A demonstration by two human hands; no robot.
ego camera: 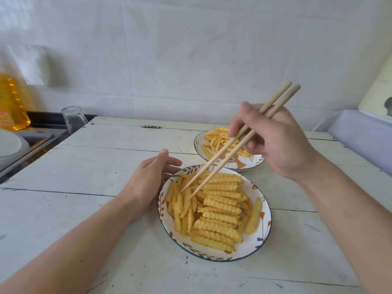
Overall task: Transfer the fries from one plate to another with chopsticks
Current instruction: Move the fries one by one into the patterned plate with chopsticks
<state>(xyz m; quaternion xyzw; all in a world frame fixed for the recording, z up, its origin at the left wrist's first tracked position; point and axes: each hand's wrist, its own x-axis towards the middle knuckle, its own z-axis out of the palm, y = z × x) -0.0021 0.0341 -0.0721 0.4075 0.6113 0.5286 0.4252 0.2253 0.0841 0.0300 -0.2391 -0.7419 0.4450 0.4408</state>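
Currently: right hand point(273, 141) pinches chopsticks point(237, 143), tips apart over fries point(214, 206), near plate point(252, 249); left hand point(148, 179) relaxed, fingers straight, touching rim at 10 o'clock.

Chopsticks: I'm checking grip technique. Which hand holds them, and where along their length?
The right hand grips the chopsticks on their upper half; the tips are free.

Near plate point(214, 254) on tabletop point(84, 209), fries point(216, 211) in it. Far plate point(250, 165) behind, to the right, just apart. Glass point(73, 118) far left at tabletop's back edge; bottle point(11, 102) left of it.
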